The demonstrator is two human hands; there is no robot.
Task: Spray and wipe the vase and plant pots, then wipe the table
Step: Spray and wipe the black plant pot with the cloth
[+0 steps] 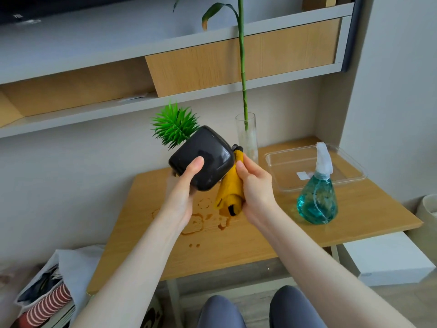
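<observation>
My left hand [183, 195] grips a glossy black plant pot [208, 155] with a spiky green plant [175, 125], held tilted to the upper left above the table. My right hand [254, 183] holds a yellow cloth [230, 190] against the pot's right side and base. Behind them a tall clear glass vase [247, 138] with a bamboo stalk stands on the wooden table [236, 242]. A teal spray bottle [318, 197] stands to the right of my right hand. Brown ring stains and drips [201, 221] mark the table below the pot.
A clear plastic tray [350, 166] lies at the table's back right, behind the spray bottle. Grey and wood shelves [212, 67] run along the wall above. A bag with clothes [47, 287] sits on the floor at left, a white box [387, 256] at right.
</observation>
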